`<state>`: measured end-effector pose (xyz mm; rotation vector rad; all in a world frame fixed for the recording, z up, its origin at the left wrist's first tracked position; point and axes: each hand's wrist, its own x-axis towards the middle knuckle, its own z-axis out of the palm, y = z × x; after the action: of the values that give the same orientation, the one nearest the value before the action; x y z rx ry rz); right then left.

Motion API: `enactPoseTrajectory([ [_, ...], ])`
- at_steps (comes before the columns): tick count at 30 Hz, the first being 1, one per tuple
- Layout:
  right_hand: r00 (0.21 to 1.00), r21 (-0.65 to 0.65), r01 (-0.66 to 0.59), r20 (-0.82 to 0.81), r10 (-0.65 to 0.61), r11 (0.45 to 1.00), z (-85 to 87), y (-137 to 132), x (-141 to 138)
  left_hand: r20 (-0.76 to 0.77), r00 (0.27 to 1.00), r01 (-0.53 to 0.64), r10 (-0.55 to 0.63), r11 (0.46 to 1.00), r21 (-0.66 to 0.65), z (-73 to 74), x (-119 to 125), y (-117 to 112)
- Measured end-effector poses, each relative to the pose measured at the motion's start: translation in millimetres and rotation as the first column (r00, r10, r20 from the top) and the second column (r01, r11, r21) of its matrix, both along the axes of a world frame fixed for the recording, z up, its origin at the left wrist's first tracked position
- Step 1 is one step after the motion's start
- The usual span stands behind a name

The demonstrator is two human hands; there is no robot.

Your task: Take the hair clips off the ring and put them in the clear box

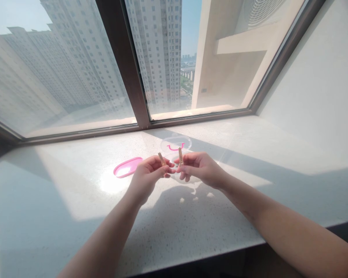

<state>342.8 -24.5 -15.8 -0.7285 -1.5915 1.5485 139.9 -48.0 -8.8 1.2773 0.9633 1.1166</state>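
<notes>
Over the pale stone sill, my left hand (150, 170) pinches a slim gold-coloured clip (161, 159) between thumb and fingers. A second slim gold-coloured clip (180, 156), held upright, is in the pinch of my right hand (203, 166). The fingertips of both hands come close together; I cannot tell whether they touch. Behind and below them is a clear oval plastic case (163, 143) with a pink curved handle (176, 148), its lower part mostly hidden by my hands. To the left of my left hand lies a pink-rimmed oval tray or lid (128, 167).
The speckled stone sill (174, 227) runs up to a window with a dark brown frame (143, 116). A white wall (316, 100) closes off the right side. Strong sunlight and hand shadows fall across the sill, whose dark front edge shows at the bottom.
</notes>
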Motion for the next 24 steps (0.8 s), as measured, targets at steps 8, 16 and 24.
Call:
enactPoseTrajectory([
  [8, 0.998, 0.003, 0.038, 0.041, -0.038, 0.999, 2.4, 1.5, 3.2, -0.036, 0.999, -0.037, 0.037, 0.999, 0.003, 0.7, 0.5, -1.6],
  [16, 0.996, 0.064, 0.067, 0.059, -0.071, 0.996, 1.1, 4.1, 5.5, -0.083, 0.995, -0.045, 0.046, 0.999, 0.009, 4.8, 1.1, -3.1],
  [24, 0.997, 0.053, 0.063, 0.036, -0.065, 0.997, 2.3, 3.5, 5.3, -0.155, 0.988, -0.008, 0.014, 0.999, 0.039, 3.7, 2.4, -2.9],
])
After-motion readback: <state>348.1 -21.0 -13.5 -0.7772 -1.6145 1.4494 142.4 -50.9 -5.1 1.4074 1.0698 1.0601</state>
